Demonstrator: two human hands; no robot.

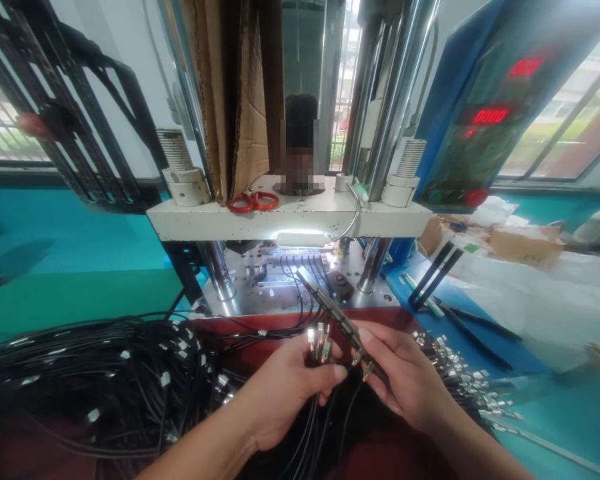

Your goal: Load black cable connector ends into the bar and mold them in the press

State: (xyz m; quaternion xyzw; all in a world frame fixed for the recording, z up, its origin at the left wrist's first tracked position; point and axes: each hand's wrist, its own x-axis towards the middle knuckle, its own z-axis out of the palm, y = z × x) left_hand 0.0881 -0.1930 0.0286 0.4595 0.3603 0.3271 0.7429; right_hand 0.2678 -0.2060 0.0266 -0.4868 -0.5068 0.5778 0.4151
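Note:
Several black cables with metal connector ends (319,342) are gripped in my left hand (293,373), their leads hanging below it. My right hand (400,370) is closed around the near end of a long dark metal bar with slots (333,310). The bar slants up and away toward the press. Two small metal connectors (361,365) sit along the bar's near part, close to my left thumb and right fingers. Whether they are seated in its slots I cannot tell.
A press with a lit lamp (301,239) stands ahead, black cables running into its lower plate. Red-handled scissors (253,201) lie on its upper plate. Cable bundles lie at left (105,380) and right (460,373). Black tweezers (473,327) rest on the blue surface.

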